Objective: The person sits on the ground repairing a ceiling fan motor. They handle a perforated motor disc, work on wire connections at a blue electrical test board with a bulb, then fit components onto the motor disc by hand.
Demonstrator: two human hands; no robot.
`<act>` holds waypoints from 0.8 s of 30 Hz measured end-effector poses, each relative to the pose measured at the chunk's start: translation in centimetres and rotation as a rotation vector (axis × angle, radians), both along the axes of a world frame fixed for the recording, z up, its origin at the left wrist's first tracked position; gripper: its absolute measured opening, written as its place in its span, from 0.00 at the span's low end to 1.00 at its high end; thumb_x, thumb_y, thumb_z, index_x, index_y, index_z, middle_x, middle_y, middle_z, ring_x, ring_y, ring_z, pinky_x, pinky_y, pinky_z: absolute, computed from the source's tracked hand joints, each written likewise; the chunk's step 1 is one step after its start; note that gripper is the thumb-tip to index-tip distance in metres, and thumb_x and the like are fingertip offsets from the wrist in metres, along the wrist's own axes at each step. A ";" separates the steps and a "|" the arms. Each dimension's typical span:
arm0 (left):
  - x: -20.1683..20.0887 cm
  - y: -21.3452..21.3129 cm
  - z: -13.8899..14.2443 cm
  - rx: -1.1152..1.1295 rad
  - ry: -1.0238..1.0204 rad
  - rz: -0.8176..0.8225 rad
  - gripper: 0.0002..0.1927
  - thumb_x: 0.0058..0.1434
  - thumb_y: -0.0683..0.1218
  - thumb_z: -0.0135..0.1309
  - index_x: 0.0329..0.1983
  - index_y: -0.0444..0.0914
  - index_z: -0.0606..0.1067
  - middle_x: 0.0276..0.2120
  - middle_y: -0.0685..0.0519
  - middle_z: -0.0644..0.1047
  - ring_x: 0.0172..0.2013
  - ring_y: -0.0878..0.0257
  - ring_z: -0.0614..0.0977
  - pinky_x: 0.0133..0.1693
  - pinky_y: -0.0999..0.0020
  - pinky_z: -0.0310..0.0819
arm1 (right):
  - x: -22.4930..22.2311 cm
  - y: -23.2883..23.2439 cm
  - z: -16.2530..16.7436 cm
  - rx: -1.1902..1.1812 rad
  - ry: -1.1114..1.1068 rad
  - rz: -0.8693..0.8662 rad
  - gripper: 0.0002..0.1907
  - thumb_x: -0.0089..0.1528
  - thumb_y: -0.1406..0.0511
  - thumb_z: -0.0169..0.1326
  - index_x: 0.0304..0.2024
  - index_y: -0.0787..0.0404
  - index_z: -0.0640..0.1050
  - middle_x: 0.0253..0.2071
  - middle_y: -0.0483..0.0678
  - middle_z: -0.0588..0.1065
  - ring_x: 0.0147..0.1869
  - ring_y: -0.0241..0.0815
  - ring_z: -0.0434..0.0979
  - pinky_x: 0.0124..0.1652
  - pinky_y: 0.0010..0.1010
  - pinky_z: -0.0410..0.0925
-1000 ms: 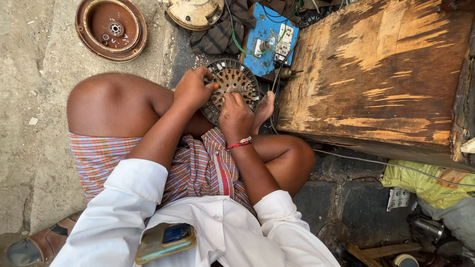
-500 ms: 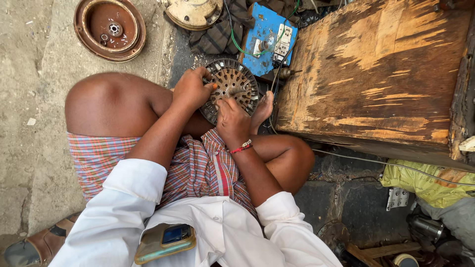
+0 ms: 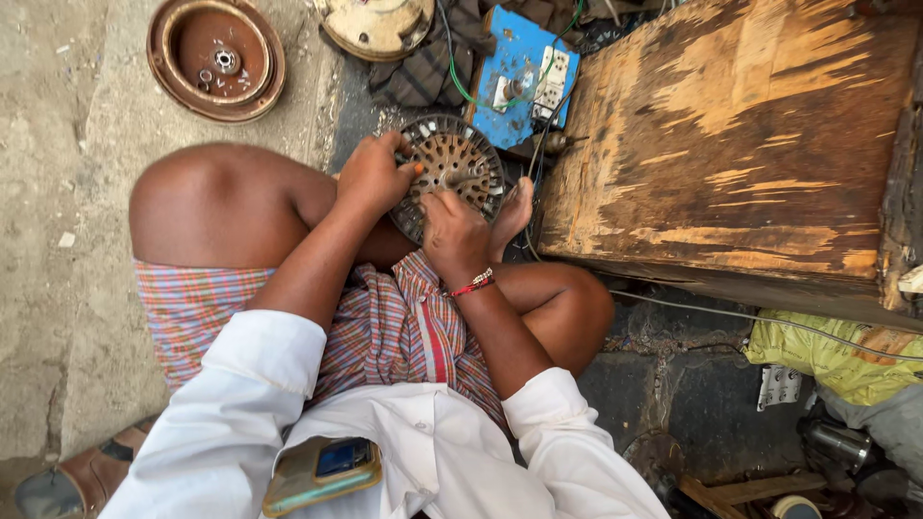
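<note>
Gripping slotted round motor core (image 3: 460,165) at left rim with left hand (image 3: 373,176); we are pressing closed right hand (image 3: 452,231) on lower edge; winding slots looking mostly bare.

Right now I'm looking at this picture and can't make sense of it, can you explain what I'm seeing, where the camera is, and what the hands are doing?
There is no machine here: the camera sits on a person's head and looks straight down at their own lap. The person sits cross-legged on the ground in a white shirt and a checked cloth. The left hand grips the rim of a round metal disc with many holes, which looks like a motor part, propped against a bare foot. The right hand, with a red thread at its wrist, presses on the disc's lower edge. Around them lie a brown round housing, a cream round cover, a blue board with switches and wires, and a worn wooden box. A phone sticks out of the shirt pocket.
</note>
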State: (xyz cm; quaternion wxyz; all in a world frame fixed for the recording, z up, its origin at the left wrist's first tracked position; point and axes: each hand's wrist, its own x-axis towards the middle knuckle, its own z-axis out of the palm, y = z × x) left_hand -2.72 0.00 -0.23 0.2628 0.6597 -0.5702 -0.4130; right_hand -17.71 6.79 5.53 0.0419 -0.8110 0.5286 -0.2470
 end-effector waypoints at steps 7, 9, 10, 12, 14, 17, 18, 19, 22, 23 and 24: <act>-0.1 -0.4 0.0 0.036 -0.002 0.003 0.18 0.56 0.55 0.67 0.47 0.45 0.78 0.49 0.42 0.77 0.51 0.44 0.79 0.50 0.51 0.73 | -0.3 -0.3 -0.3 0.046 0.052 -0.014 0.09 0.61 0.71 0.56 0.44 0.59 0.81 0.40 0.48 0.77 0.38 0.50 0.81 0.39 0.40 0.73; -0.2 -0.3 0.0 0.036 -0.015 0.009 0.20 0.55 0.55 0.68 0.47 0.45 0.79 0.49 0.42 0.77 0.51 0.43 0.79 0.50 0.51 0.72 | -0.4 -0.4 -0.4 0.037 0.018 -0.071 0.10 0.63 0.72 0.55 0.46 0.60 0.80 0.42 0.48 0.77 0.39 0.49 0.81 0.39 0.38 0.73; -0.2 -0.2 0.0 0.020 -0.008 0.014 0.20 0.55 0.55 0.68 0.47 0.44 0.78 0.49 0.41 0.77 0.51 0.43 0.78 0.50 0.51 0.72 | -0.3 -0.2 -0.4 0.072 0.057 -0.054 0.08 0.63 0.71 0.55 0.44 0.59 0.80 0.40 0.48 0.76 0.39 0.50 0.81 0.40 0.39 0.74; -0.2 -0.2 0.0 -0.031 0.006 0.007 0.19 0.57 0.54 0.67 0.48 0.43 0.78 0.49 0.41 0.77 0.51 0.43 0.78 0.50 0.50 0.73 | -0.3 0.0 -0.4 0.123 0.130 -0.036 0.04 0.64 0.70 0.57 0.40 0.56 0.80 0.38 0.48 0.75 0.40 0.50 0.81 0.41 0.39 0.74; -0.2 -0.4 0.1 0.053 -0.001 0.000 0.20 0.55 0.55 0.68 0.47 0.45 0.78 0.49 0.41 0.77 0.51 0.44 0.79 0.50 0.50 0.72 | -0.6 0.0 -0.2 0.176 0.083 -0.072 0.07 0.62 0.71 0.56 0.42 0.56 0.81 0.38 0.49 0.77 0.37 0.51 0.80 0.37 0.40 0.72; -0.1 -0.2 0.3 0.054 -0.003 0.003 0.19 0.56 0.55 0.67 0.46 0.44 0.79 0.49 0.42 0.78 0.51 0.45 0.79 0.50 0.50 0.72 | -1.2 0.3 0.1 0.115 -0.034 -0.107 0.07 0.64 0.69 0.57 0.44 0.57 0.80 0.41 0.48 0.78 0.39 0.51 0.81 0.38 0.39 0.73; 0.0 -0.2 0.3 0.030 -0.002 0.002 0.18 0.56 0.55 0.67 0.46 0.43 0.79 0.48 0.43 0.78 0.51 0.44 0.79 0.50 0.51 0.73 | -1.4 0.4 0.2 0.069 -0.080 -0.119 0.06 0.65 0.68 0.57 0.45 0.58 0.79 0.42 0.48 0.78 0.41 0.50 0.82 0.40 0.38 0.74; 0.0 -0.1 0.4 0.048 -0.001 0.003 0.18 0.57 0.55 0.67 0.46 0.44 0.78 0.48 0.43 0.78 0.51 0.45 0.80 0.50 0.51 0.73 | -1.4 0.5 0.1 0.099 -0.051 -0.116 0.06 0.64 0.68 0.57 0.45 0.58 0.80 0.41 0.48 0.78 0.40 0.50 0.81 0.39 0.38 0.74; -0.1 -0.2 0.5 0.067 0.010 -0.012 0.19 0.57 0.56 0.66 0.47 0.44 0.78 0.48 0.43 0.78 0.50 0.46 0.80 0.49 0.51 0.73 | -1.2 0.8 -0.1 0.138 0.023 -0.122 0.06 0.64 0.68 0.57 0.44 0.57 0.80 0.40 0.48 0.78 0.37 0.49 0.81 0.38 0.39 0.74; 0.0 -0.2 0.6 0.075 0.008 -0.008 0.19 0.57 0.56 0.66 0.47 0.44 0.78 0.48 0.43 0.78 0.50 0.46 0.80 0.49 0.51 0.73 | -1.0 0.9 -0.3 0.143 0.030 -0.116 0.05 0.65 0.68 0.57 0.43 0.57 0.80 0.41 0.48 0.78 0.36 0.48 0.81 0.37 0.39 0.74; 0.0 -0.2 0.6 0.087 0.003 -0.005 0.19 0.56 0.56 0.66 0.47 0.45 0.78 0.48 0.43 0.78 0.50 0.46 0.80 0.49 0.51 0.73 | -0.7 1.0 -0.4 0.154 0.035 -0.110 0.04 0.65 0.69 0.57 0.43 0.58 0.80 0.41 0.48 0.78 0.35 0.48 0.81 0.37 0.38 0.74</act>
